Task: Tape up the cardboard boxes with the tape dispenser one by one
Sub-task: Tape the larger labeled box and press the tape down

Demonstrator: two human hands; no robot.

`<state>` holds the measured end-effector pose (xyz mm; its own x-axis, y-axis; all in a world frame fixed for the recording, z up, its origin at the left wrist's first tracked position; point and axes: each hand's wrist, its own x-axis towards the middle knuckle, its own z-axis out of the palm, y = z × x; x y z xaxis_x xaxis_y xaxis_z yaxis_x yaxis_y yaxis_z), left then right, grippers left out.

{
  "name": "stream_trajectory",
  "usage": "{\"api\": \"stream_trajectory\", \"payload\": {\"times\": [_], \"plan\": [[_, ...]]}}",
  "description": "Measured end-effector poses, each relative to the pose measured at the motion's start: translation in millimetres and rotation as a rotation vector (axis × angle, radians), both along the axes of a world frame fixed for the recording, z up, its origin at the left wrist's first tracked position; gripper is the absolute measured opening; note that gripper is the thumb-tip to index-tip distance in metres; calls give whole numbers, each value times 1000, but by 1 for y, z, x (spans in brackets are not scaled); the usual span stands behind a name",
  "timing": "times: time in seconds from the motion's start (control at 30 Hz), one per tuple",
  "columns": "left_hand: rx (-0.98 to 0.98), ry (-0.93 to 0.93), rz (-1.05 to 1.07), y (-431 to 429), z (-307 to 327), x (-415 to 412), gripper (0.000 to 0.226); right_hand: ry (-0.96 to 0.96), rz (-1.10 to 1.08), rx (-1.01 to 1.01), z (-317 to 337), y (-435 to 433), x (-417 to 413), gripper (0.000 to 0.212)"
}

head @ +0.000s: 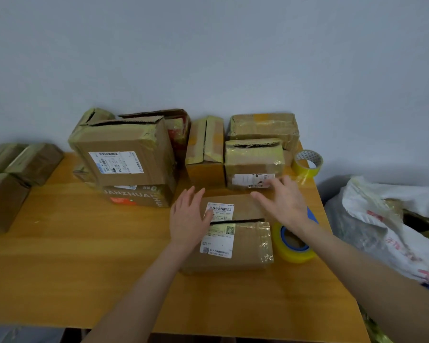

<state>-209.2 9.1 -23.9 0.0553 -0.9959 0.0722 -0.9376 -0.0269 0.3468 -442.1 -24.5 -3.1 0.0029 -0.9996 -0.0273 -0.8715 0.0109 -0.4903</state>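
Box (243,246): lying near centre on table (84,256).
Left hand (187,219): resting flat on its left side, gripping nothing.
Right hand (282,203): hovering spread, empty, over its far edge.
Tape dispenser (294,247): sitting just right of box.

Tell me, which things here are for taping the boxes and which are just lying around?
For the job: front box, left hand, right hand, tape dispenser, open boxes at the back.
Lying about: spare tape roll, white bag, wrapped boxes on the left.
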Motion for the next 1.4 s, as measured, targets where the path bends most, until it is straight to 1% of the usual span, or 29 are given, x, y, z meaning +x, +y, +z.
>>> {"api": "stream_trajectory", "payload": {"times": [0.07, 0.13, 0.2, 0.23, 0.3, 0.37, 0.47, 0.57, 0.77, 0.9, 0.97, 1.03, 1.13, 1.23, 1.3, 1.33, 1.4], "plan": [[86, 13, 113, 14, -4, 5, 72, -14, 15, 105, -2, 26, 0, 67], [213, 86, 199, 26, -10, 10, 85, -26, 62, 225, -9, 45, -1, 82], [321, 143, 166, 32, -13, 14, 93, -26, 140, 322, -16, 55, 0, 96], [360, 108, 115, 34, -14, 15, 94, -11, 170, 343, -19, 59, 2, 99], [376, 53, 39, 37, -16, 18, 91, 39, 173, 334, -24, 63, 6, 101], [342, 77, 18, 42, -19, 22, 87, 90, 152, 329, -25, 66, 10, 102], [297, 87, 27, 47, -23, 24, 83, 137, 149, 345, -25, 64, 13, 100], [319, 72, 56, 45, -23, 23, 87, 180, 146, 387, -24, 57, 15, 94], [334, -84, 8, 42, -21, 29, 81, 246, 131, 423, -22, 51, 19, 82], [349, -222, -78, 39, -12, 28, 70, 314, 155, 396, -22, 55, 17, 69], [340, -231, -151, 39, -9, 20, 75, 312, 147, 374, -22, 57, 16, 67], [339, -221, -222, 42, -12, 10, 86, 296, 145, 347, -22, 59, 16, 66], [357, -268, -260, 48, -23, -1, 98, 302, 146, 309, -25, 63, 15, 68], [400, -277, -240, 48, -31, -2, 96, 273, 137, 313, -24, 65, 15, 68], [398, -280, -250, 48, -33, 0, 99, 250, 126, 297, -27, 68, 11, 64], [399, -282, -257, 47, -35, 0, 99, 236, 91, 262, -29, 69, 6, 62], [394, -270, -258, 47, -36, 0, 101, 211, -64, 175, -30, 69, -11, 59]]}}
